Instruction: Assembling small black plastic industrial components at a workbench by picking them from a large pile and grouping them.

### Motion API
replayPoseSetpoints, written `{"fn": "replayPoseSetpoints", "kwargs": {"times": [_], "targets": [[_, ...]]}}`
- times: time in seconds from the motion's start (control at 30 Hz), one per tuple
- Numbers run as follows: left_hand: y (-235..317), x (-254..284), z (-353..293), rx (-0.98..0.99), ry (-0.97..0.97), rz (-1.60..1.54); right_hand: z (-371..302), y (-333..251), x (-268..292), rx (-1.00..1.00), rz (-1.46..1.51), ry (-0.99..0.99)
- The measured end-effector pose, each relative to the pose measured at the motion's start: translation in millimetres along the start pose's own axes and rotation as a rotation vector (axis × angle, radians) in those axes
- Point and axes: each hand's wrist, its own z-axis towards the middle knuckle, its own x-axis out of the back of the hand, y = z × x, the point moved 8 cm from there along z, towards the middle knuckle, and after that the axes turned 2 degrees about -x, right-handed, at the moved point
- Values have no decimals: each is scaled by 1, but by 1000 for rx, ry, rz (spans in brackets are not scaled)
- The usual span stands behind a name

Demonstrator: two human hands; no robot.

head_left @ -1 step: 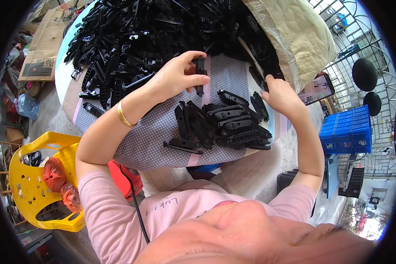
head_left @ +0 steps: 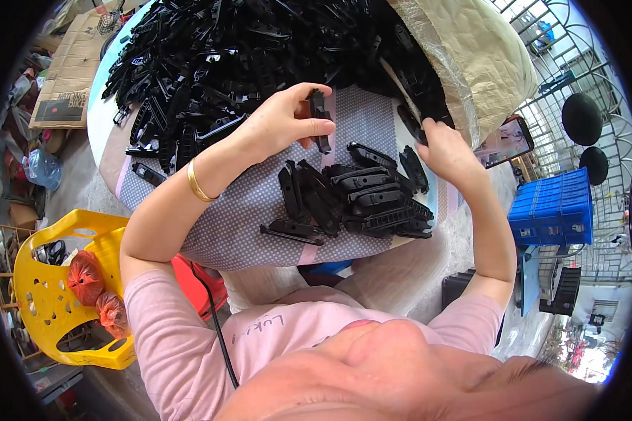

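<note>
My left hand (head_left: 282, 121), with a gold bangle at its wrist, holds a long, narrow black plastic part (head_left: 320, 121) between thumb and fingers, just above the patterned tablecloth. At the mouth of the tan bag (head_left: 470, 63), my right hand (head_left: 451, 151) has its fingers closed. A black part (head_left: 410, 123) lies beside those fingertips; what they grip, if anything, is hidden. Nearer to me, between the hands, several like parts lie in a small stack (head_left: 372, 193). Beyond my left hand a large heap of black parts (head_left: 211, 63) covers the far side of the table.
A phone (head_left: 505, 142) leans at the table's right edge, beside the bag. Farther right stands a blue crate (head_left: 551, 207) near a wire rack. A yellow chair (head_left: 42, 302) with red plastic bags (head_left: 86, 278) is at the left, and a cardboard box (head_left: 67, 67) lies behind it.
The black part in my left hand has turned slightly, its near end swinging to the right. My right hand has barely shifted.
</note>
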Motion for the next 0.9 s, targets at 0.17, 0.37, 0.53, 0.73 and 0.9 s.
{"fn": "replayPoseSetpoints", "kwargs": {"times": [0.17,0.37,0.53,0.73,0.9], "targets": [[-5,-8,2,50,-49,-280,12,-14,-4,35,134,77],[-11,-7,2,48,-16,-372,51,-76,13,399,409,242],[-16,2,3,5,26,-376,55,-76,42,364,722,407],[-14,3,3,81,95,-593,44,-85,20,459,1367,31],[-17,7,3,97,70,-557,23,-105,21,623,1099,-107]]}}
